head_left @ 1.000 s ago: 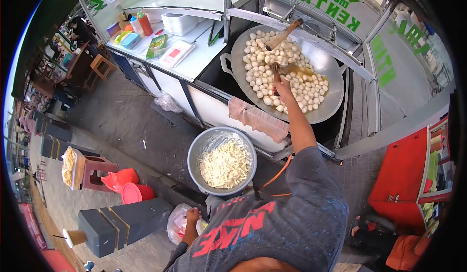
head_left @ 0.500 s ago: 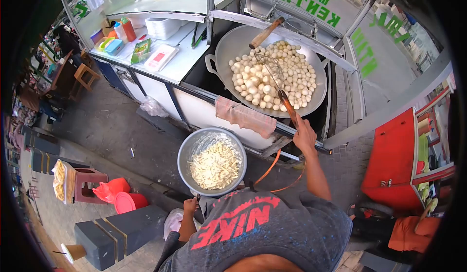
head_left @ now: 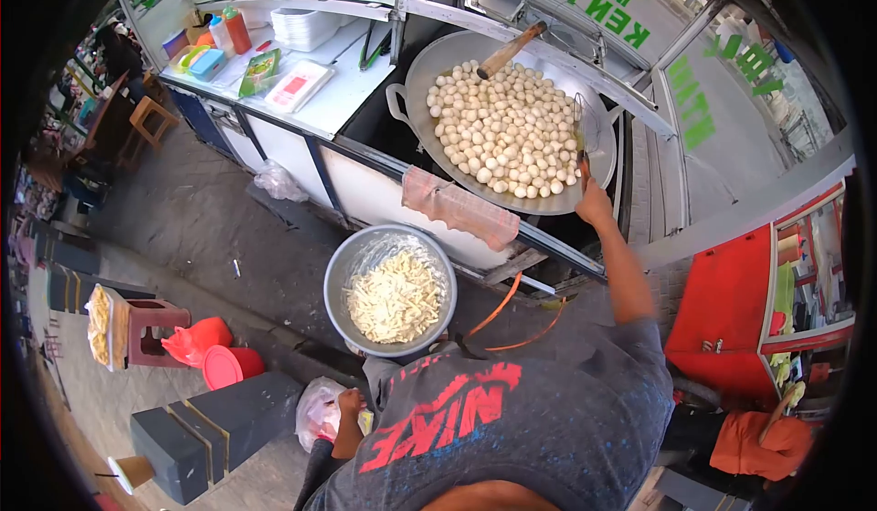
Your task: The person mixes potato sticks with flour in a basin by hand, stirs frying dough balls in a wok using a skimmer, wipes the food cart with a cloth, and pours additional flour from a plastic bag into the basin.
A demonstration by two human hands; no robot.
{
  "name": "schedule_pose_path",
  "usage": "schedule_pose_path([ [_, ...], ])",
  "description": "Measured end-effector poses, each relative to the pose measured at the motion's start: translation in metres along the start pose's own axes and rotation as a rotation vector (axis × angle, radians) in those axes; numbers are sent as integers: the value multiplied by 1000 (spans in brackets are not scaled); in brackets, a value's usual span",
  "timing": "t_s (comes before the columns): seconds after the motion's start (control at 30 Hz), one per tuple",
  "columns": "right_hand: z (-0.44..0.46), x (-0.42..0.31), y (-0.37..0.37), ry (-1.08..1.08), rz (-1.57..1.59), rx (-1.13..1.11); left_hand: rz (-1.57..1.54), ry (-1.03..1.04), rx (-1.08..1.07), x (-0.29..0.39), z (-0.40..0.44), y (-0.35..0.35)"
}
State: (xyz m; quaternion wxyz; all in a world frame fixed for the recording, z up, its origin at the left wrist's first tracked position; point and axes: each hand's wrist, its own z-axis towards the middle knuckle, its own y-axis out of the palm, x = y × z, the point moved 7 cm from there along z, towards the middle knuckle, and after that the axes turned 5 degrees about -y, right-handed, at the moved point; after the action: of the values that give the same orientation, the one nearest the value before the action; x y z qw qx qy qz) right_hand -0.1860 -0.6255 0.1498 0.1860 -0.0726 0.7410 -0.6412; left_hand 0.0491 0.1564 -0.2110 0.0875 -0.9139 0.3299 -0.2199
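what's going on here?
A person at a food cart has their right hand around the handle of a wire skimmer, its wire head at the right side of a big wok full of pale balls. The left hand is low by a plastic bag; its grip is unclear. A second wooden handle lies over the wok's far side. A grey basin of pale strips sits in front of the person.
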Motion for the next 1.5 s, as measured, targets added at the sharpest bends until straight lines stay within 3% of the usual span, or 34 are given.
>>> schedule_pose_path([
  [0.1,58,-43,68,36,272,3,-87,-97,-38,-32,6,-3],
  [0.23,92,-140,110,191,751,14,-58,75,23,-27,-10,-3],
  [0.27,120,-147,136,249,811,119,-53,73,14,-23,-13,1],
  [0.33,127,-189,146,235,1492,-267,-45,84,1,-10,-15,3],
  [0.47,108,-199,121,-22,1635,-314,-72,212,46,26,-20,8],
  [0.6,53,-173,93,-198,1445,-294,13,185,-12,48,-14,9],
  [0.67,13,-162,79,-309,1303,-162,45,206,-17,59,-17,8],
  [0.77,-56,-144,52,-243,1085,-74,82,229,-23,66,-10,9],
  [0.87,-93,-113,42,-516,538,283,167,232,24,81,-13,17],
  [0.9,-113,-106,21,-277,538,90,168,229,7,84,-14,20],
  [1.13,-94,10,-35,-98,-39,183,89,301,-58,83,2,33],
  [1.27,-57,57,-55,-32,-179,158,168,374,37,64,14,20],
  [1.4,-30,48,-46,-4,-102,32,152,259,55,36,6,1],
  [1.5,-2,11,0,11,1,21,75,171,60,23,-8,-7],
])
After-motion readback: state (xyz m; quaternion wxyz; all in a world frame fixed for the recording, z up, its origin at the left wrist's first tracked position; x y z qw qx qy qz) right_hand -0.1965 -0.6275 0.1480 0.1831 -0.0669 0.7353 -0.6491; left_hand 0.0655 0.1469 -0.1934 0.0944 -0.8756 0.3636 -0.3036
